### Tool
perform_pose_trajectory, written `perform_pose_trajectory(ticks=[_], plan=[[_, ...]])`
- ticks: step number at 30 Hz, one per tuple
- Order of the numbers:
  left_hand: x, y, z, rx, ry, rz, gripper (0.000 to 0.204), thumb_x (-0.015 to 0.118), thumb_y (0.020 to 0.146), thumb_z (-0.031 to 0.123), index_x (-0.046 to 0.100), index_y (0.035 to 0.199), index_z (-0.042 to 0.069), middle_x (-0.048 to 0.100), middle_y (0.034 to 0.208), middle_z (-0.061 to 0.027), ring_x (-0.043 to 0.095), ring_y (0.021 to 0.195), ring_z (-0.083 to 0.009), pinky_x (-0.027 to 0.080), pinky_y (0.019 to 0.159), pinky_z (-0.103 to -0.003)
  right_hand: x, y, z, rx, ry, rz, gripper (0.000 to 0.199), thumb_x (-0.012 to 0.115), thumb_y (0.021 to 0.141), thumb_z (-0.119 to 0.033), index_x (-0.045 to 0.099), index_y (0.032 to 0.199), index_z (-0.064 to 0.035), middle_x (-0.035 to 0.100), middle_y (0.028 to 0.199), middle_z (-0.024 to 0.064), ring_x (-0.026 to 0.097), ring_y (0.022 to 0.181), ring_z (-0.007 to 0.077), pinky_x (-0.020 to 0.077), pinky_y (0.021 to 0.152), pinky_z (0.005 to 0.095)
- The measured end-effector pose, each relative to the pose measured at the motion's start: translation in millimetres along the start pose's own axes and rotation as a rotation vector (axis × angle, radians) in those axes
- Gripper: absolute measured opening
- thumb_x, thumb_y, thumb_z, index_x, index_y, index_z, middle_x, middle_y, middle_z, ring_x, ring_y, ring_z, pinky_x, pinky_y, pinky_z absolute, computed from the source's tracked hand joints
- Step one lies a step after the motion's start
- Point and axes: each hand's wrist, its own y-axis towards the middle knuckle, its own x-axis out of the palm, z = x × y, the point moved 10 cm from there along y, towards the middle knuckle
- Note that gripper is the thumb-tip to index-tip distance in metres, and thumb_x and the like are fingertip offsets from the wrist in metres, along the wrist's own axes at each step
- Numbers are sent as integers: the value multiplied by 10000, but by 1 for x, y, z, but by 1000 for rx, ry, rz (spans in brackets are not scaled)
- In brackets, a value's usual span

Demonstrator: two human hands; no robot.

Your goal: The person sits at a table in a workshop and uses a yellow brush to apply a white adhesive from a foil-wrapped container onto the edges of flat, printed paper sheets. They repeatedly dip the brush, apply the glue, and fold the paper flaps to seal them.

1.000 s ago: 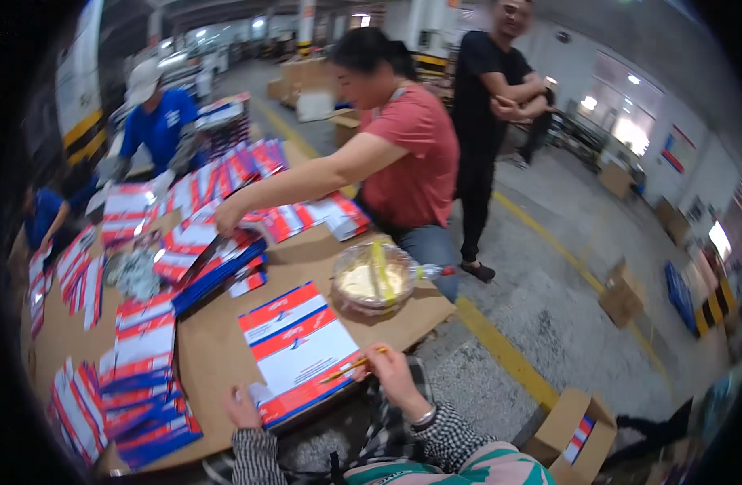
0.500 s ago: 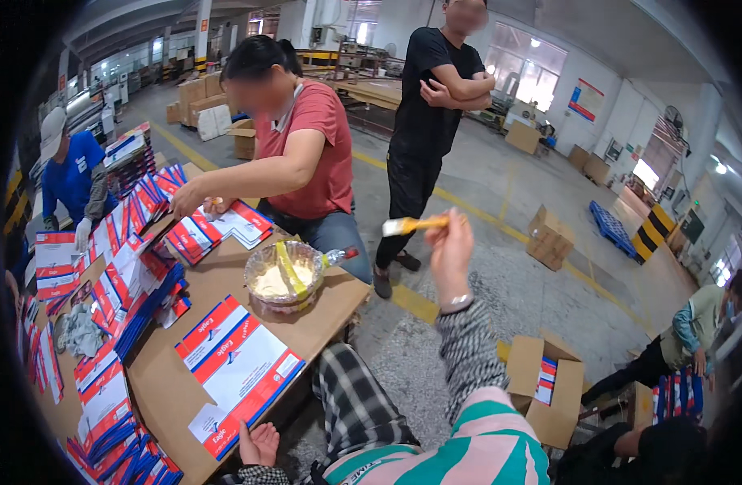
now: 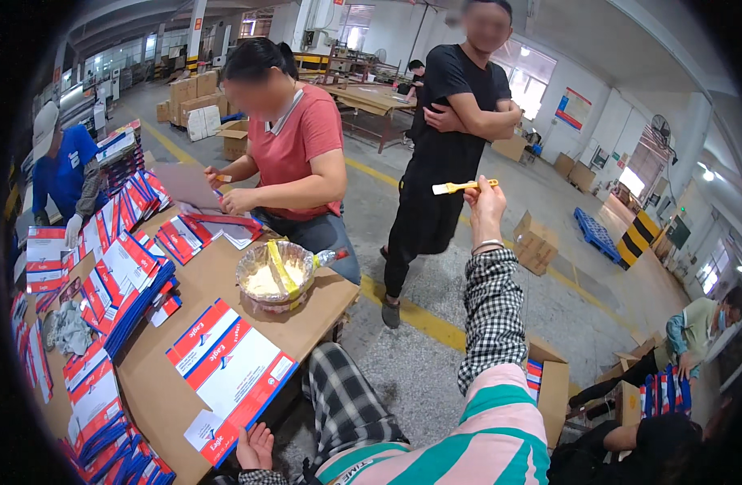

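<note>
My right hand [image 3: 487,214] is raised on an outstretched arm, away from the table. It grips a small brush [image 3: 460,187] by its yellow handle, pale bristles pointing left. My left hand [image 3: 255,447] lies palm up with fingers loosely apart, its thumb by the near corner of a flat red, white and blue carton sheet [image 3: 246,373]. That sheet lies on the brown tabletop. Beyond it stands a plastic-lined bowl [image 3: 262,305] of pale paste, with a yellow strip [image 3: 284,271] across its top. A green and red end [image 3: 329,257] sticks out beside the bowl.
Stacks of folded cartons [image 3: 104,404] cover the table's left side, near a grey cloth [image 3: 68,330]. A seated co-worker in red [image 3: 298,153] handles a sheet across the table. Someone in black [image 3: 444,145] stands beyond my brush. An open box [image 3: 553,396] sits at right.
My right hand with the brush has moved right and slightly up. The co-worker in red now holds up a grey-brown sheet. My left hand stays by the carton sheet's corner.
</note>
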Motion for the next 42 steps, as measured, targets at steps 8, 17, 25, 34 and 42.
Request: perform_pose_trajectory(ticks=[8,17,25,34,42], plan=[[-12,-4,4,8,-40,4,465,534,893,452,546,1040,11,625,996,-125,607,818,-215,514,715,-331,-1,-22,10,51,-54,19,162,559,908,-167,507,807,-51,618,684,73,512,425,78,408,364,201],[-13,-2,4,49,-18,-43,493,527,897,436,533,1108,-9,600,1073,-147,574,928,-242,479,822,-367,0,-24,43,122,-54,58,169,559,906,-183,536,817,-42,616,680,70,516,433,89,406,369,209],[-2,-12,19,80,-15,-52,432,507,927,340,530,1094,-58,625,1027,-198,617,863,-275,506,775,-370,195,-364,165,756,-254,-1173,235,566,897,-217,602,977,1,578,707,-3,456,482,33,359,428,185],[2,-6,8,98,-6,25,445,517,912,411,532,1122,20,615,1005,-138,589,840,-215,497,741,-336,202,-514,205,899,-113,-1383,236,565,902,-255,580,811,-38,527,548,9,472,403,78,353,376,218],[-4,-4,12,120,26,71,445,520,911,425,528,1061,6,620,965,-141,596,760,-189,513,653,-295,78,-428,228,1076,-88,-826,209,529,923,-203,577,964,-4,555,614,45,443,399,101,327,375,232]])
